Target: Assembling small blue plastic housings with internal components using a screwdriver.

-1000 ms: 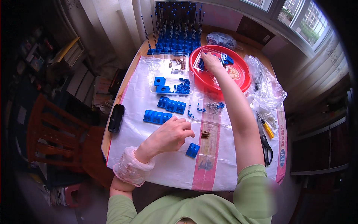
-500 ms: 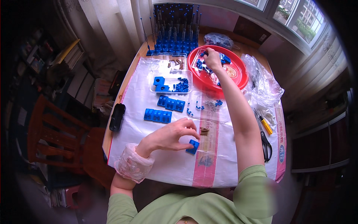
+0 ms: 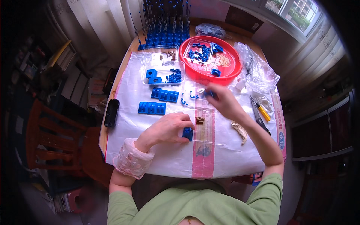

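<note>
Near the front of the table my left hand [image 3: 167,127] has its thumb and fingers closed about a small blue plastic block [image 3: 188,134]. My right hand [image 3: 225,102] is in mid-table, its fingertips pinched on a small blue plastic piece [image 3: 210,93], partly hidden by the fingers. Just beyond the block lie several brass-coloured pins [image 3: 200,120]. Under and beside my right hand is a clear tray [image 3: 189,104] with tiny blue bits and white rings. Left of it sit two rows of blue blocks [image 3: 165,94].
A red basin [image 3: 234,77] at the back holds a clear box of blue parts. Blue bases with upright springs [image 3: 165,37] crowd the back left. Clear boxes [image 3: 183,77] hold blocks and pins. Scissors [image 3: 259,119], a yellow-handled tool [image 3: 264,113] and a black case [image 3: 111,112] lie toward the sides.
My right hand has come back from the red basin toward me, with a small blue piece in its fingers. My left fingers have closed onto the blue block.
</note>
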The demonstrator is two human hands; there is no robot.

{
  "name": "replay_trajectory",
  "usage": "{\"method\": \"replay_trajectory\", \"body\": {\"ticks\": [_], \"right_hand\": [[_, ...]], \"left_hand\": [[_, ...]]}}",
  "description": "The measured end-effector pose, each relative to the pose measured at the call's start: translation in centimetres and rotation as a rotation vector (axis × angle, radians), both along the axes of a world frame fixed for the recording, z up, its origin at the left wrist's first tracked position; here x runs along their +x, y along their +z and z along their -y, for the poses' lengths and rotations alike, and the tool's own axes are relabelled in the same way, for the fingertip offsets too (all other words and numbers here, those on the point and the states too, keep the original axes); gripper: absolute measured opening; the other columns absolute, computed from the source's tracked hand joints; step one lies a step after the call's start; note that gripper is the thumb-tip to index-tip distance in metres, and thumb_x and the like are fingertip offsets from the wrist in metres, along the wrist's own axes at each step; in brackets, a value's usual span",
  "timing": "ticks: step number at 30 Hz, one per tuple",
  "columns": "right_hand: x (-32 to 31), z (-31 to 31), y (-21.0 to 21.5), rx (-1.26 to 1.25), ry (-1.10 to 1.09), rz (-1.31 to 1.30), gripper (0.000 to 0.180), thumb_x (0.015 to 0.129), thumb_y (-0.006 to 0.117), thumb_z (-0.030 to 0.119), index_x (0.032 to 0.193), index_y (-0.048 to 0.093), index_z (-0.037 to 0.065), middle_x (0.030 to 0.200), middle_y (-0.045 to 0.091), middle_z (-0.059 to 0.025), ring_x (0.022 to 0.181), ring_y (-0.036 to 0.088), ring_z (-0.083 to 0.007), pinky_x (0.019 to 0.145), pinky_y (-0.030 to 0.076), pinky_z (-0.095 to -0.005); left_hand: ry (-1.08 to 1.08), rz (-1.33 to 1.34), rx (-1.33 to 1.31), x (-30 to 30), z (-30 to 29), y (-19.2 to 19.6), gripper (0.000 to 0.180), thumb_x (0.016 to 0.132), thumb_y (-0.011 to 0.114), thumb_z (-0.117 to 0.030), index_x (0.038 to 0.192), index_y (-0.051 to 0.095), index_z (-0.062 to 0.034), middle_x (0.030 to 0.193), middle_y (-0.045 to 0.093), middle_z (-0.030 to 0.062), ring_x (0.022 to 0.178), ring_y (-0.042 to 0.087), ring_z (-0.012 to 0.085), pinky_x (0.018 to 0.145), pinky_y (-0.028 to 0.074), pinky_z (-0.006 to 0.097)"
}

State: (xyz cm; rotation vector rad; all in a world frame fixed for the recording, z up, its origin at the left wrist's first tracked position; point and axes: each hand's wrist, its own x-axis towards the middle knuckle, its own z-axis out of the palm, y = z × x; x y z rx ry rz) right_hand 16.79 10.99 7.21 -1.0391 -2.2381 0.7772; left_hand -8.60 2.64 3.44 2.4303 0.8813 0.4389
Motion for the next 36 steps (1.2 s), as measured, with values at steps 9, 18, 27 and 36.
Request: {"method": "replay_trajectory", "body": {"ticks": [9, 18, 27, 36], "right_hand": [[2.2, 6.1, -4.5, 0.007, -0.081, 0.207, 0.030, 0.090, 0.071, 0.006, 0.120, 0.066, 0.003, 0.103, 0.064, -0.0188, 0.091, 0.067, -0.0393, 0.083, 0.054, -0.0457], [3.8, 6.7, -3.2, -0.162, -0.137, 0.110, 0.040, 0.084, 0.075, 0.003, 0.123, 0.069, 0.005, 0.106, 0.068, -0.0145, 0.082, 0.067, -0.0265, 0.075, 0.055, -0.0380], [5.4, 6.9, -4.6, -0.103, -0.232, 0.040, 0.034, 0.083, 0.072, -0.003, 0.116, 0.072, 0.004, 0.102, 0.070, -0.0100, 0.071, 0.064, -0.0186, 0.069, 0.053, -0.0342], [5.3, 7.1, -5.5, 0.016, -0.253, 0.076, 0.028, 0.086, 0.070, -0.004, 0.112, 0.073, 0.004, 0.096, 0.069, -0.0109, 0.077, 0.067, -0.0227, 0.070, 0.054, -0.0361]], "left_hand": [[0.001, 0.028, 0.083, 0.9, 0.0, 0.0, 0.045, 0.076, 0.089, -0.022, 0.117, 0.072, -0.0125, 0.110, 0.067, 0.0085, 0.107, 0.065, 0.0300, 0.093, 0.053, 0.042], [-0.019, 0.037, 0.099, 1.2, 0.1, -0.4, 0.047, 0.076, 0.089, -0.022, 0.119, 0.072, -0.0143, 0.111, 0.067, 0.0085, 0.108, 0.064, 0.0298, 0.094, 0.052, 0.043], [-0.033, 0.073, 0.021, 1.3, 0.0, -0.6, 0.049, 0.075, 0.090, -0.023, 0.120, 0.071, -0.0144, 0.114, 0.067, 0.0095, 0.111, 0.064, 0.0310, 0.096, 0.052, 0.043], [-0.027, 0.104, -0.033, 1.0, -0.4, -0.3, 0.050, 0.075, 0.091, -0.028, 0.119, 0.072, -0.0129, 0.113, 0.067, 0.0090, 0.109, 0.065, 0.0314, 0.095, 0.052, 0.043]]}}
